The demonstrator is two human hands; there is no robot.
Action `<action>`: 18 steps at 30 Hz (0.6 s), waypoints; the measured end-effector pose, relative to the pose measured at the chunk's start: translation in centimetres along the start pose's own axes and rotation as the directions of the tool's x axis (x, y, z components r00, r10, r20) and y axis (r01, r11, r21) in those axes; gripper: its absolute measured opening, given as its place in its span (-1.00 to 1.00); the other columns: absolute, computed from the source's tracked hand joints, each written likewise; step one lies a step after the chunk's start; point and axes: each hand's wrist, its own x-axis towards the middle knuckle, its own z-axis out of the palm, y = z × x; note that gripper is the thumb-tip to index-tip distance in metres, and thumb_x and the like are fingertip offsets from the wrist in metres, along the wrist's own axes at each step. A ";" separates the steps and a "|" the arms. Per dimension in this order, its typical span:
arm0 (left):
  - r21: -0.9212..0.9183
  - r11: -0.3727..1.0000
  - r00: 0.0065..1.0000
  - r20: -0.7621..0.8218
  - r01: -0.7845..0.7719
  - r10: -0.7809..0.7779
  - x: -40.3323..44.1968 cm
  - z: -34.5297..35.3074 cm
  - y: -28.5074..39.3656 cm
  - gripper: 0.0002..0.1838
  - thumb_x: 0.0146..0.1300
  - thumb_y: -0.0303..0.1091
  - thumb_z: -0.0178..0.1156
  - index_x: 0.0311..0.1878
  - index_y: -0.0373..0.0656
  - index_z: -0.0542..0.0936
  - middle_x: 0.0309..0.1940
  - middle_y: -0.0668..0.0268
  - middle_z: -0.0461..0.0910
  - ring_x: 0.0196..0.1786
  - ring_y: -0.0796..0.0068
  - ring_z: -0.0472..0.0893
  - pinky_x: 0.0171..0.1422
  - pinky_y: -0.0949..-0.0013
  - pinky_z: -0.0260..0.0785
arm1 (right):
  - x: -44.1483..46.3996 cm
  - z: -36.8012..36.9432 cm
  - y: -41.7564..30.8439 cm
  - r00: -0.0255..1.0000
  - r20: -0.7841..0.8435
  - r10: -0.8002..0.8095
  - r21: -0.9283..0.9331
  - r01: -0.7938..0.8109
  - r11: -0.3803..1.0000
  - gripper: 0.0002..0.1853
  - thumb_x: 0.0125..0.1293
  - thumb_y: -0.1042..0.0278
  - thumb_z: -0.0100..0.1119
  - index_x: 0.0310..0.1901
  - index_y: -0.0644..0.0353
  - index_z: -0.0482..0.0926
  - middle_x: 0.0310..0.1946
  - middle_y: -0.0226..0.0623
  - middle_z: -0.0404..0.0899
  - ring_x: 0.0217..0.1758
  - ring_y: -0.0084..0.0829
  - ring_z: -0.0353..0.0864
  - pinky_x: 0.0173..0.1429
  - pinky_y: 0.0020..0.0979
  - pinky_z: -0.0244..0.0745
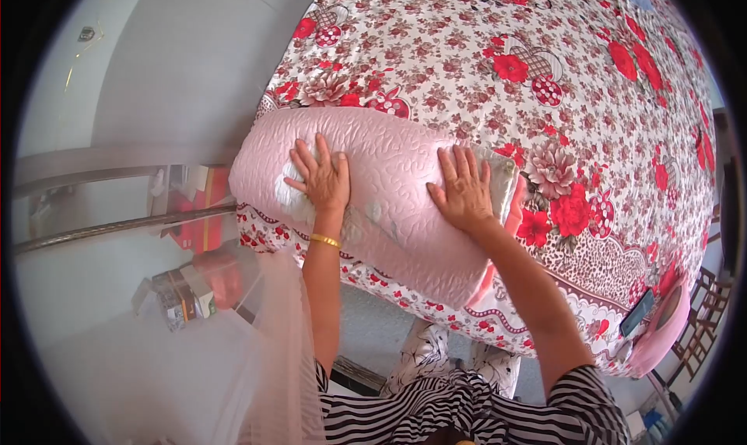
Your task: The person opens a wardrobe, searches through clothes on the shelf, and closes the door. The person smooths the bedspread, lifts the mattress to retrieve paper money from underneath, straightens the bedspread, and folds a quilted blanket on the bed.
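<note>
A pink quilted pillow with a swirling stitched pattern lies across the near left corner of the bed. My left hand, a gold bangle on its wrist, rests flat on its left half with fingers spread. Toward its right end my right hand also presses flat, fingers apart. Under the right hand's side, a pale patterned edge and an orange-pink layer show. Beneath everything spreads a white bedsheet with red flowers.
A sheer pink net curtain hangs by my left arm. Boxes and a red bag stand on the left behind it. A phone and a pink item lie at the bed's right edge. A wooden chair stands beyond.
</note>
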 end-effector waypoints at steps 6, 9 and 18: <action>-0.017 0.995 0.990 0.092 -0.103 0.104 1.5 -0.8 -0.5 -0.30 0.17 0.17 -0.19 0.33 0.07 0.04 0.35 0.09 -0.15 0.40 0.13 -0.25 0.25 -0.29 -0.56 | 3.3 -2.4 1.3 0.913 0.406 0.037 0.109 -0.088 0.990 -0.31 0.19 -0.22 -0.25 0.25 0.08 0.14 0.24 -0.04 0.11 0.32 -0.15 0.05 0.31 -0.06 -0.07; -0.167 0.980 0.954 -0.295 -0.111 0.058 -2.6 -2.8 -1.9 -0.24 0.13 0.07 0.01 0.33 -0.04 0.04 0.33 0.06 -0.13 0.37 0.10 -0.13 0.30 -0.19 -0.46 | 5.6 -1.4 7.9 0.865 0.497 0.073 0.251 -0.223 0.942 -0.29 0.18 -0.30 -0.28 0.18 0.11 0.26 0.10 -0.13 0.34 0.17 -0.22 0.31 0.25 -0.28 0.11; -0.634 -0.548 0.669 0.723 0.546 -0.172 -12.1 1.3 -6.4 -0.27 0.02 0.14 0.14 0.20 -0.05 0.26 0.19 0.26 0.25 0.18 0.22 0.26 0.23 0.12 0.15 | 1.8 -0.1 10.2 0.602 0.798 -0.006 0.599 -0.793 0.106 -0.36 0.21 -0.21 -0.13 0.04 0.26 0.42 -0.06 -0.17 0.48 -0.05 -0.41 0.48 0.06 -0.45 0.34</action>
